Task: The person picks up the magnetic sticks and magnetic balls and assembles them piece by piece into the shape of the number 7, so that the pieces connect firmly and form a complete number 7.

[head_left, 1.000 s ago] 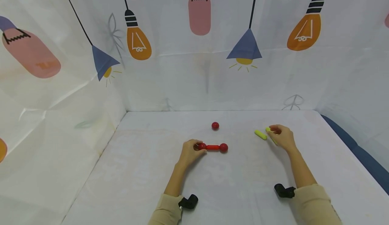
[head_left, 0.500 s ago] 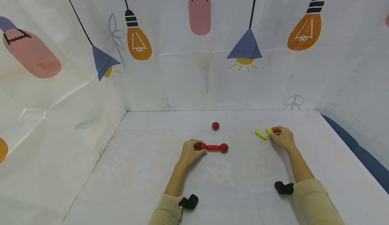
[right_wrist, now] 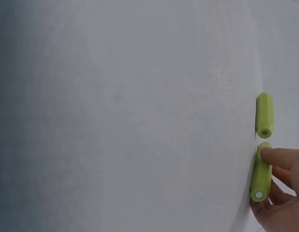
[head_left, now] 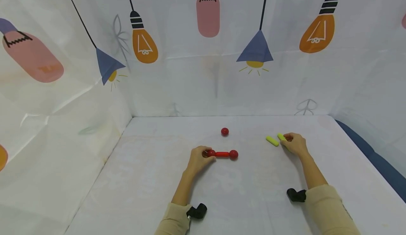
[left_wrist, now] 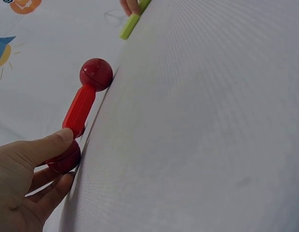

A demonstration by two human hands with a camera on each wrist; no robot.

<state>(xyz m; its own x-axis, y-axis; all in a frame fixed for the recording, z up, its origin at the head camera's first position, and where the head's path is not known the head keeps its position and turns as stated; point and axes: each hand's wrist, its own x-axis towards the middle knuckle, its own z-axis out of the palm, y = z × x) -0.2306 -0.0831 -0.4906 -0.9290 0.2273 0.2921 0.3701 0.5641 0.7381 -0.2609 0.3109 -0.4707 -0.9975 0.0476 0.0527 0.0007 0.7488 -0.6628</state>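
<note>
A red magnetic rod point(head_left: 222, 154) lies between two dark red balls, joined in a dumbbell shape. My left hand point(head_left: 198, 158) grips the left ball point(left_wrist: 66, 158) between thumb and fingers; the right ball point(left_wrist: 96, 74) rests on the table. Farther right, my right hand point(head_left: 296, 144) pinches a yellow-green magnetic rod point(right_wrist: 261, 178), thumb on one side and fingers on the other. A pale round magnet shows at its near end. Just left of it, a second yellow-green rod point(head_left: 272, 141) lies apart, slanted roughly the same way.
A loose red ball point(head_left: 225, 131) sits behind the dumbbell on the white table point(head_left: 158, 178). A white sheet printed with lamps and bulbs point(head_left: 190, 83) hangs behind and at both sides. Something dark blue point(head_left: 371, 150) shows past the right table edge.
My right hand has shifted very slightly, and its fingers now cover the lower part of the yellow-green rod. My left hand and the red pieces have stayed in place.
</note>
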